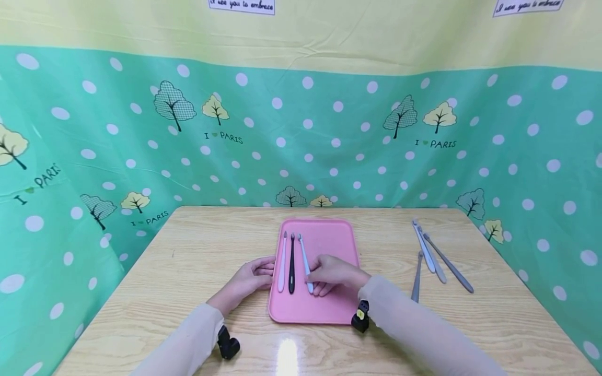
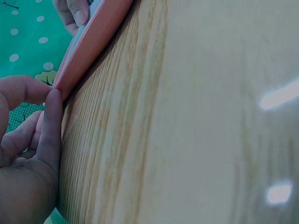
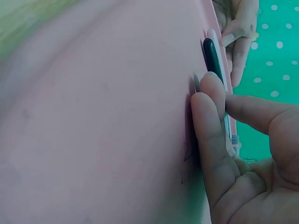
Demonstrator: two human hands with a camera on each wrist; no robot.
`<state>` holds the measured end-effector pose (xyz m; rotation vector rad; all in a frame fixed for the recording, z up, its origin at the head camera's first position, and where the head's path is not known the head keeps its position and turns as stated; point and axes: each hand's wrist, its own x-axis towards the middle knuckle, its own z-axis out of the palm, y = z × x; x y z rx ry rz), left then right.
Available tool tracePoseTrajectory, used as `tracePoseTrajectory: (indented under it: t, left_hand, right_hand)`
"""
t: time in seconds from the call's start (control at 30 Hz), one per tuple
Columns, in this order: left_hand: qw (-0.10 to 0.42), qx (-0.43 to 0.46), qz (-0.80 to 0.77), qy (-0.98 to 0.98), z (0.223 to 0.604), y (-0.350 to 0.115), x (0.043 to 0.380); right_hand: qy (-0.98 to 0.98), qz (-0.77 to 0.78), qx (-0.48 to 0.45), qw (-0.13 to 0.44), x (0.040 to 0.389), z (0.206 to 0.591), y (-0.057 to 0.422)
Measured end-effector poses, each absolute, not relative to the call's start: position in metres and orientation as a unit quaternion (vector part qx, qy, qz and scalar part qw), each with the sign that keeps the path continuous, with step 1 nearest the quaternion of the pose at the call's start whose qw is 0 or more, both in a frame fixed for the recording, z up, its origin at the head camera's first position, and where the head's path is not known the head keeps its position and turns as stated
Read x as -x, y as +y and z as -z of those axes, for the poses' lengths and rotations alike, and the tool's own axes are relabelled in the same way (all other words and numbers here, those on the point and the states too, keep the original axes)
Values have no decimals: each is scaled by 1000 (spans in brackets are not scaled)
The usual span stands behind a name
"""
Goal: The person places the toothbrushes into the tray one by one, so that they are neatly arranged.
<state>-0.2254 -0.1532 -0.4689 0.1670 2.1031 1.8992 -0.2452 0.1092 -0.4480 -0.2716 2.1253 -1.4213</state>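
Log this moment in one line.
Right hand: pinches light-blue toothbrush on pink tray | Left hand: holds tray's left edge | Also on tray: black toothbrush, pale toothbrush | Table, right of tray: four toothbrushes

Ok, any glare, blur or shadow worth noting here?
Head: white glare on the table just below the pink tray; left wrist: two bright reflections toward the right edge; right wrist: upper-left corner blurred, dark shadow alongside the right hand.
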Motion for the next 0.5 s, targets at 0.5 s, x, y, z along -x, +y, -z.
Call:
tracePoseTrajectory:
  t: [0.5]
  left_hand:
    - [149,-59,-660,734,468,-153,225]
  right_hand:
    - [793,529,115,280,241,441,110]
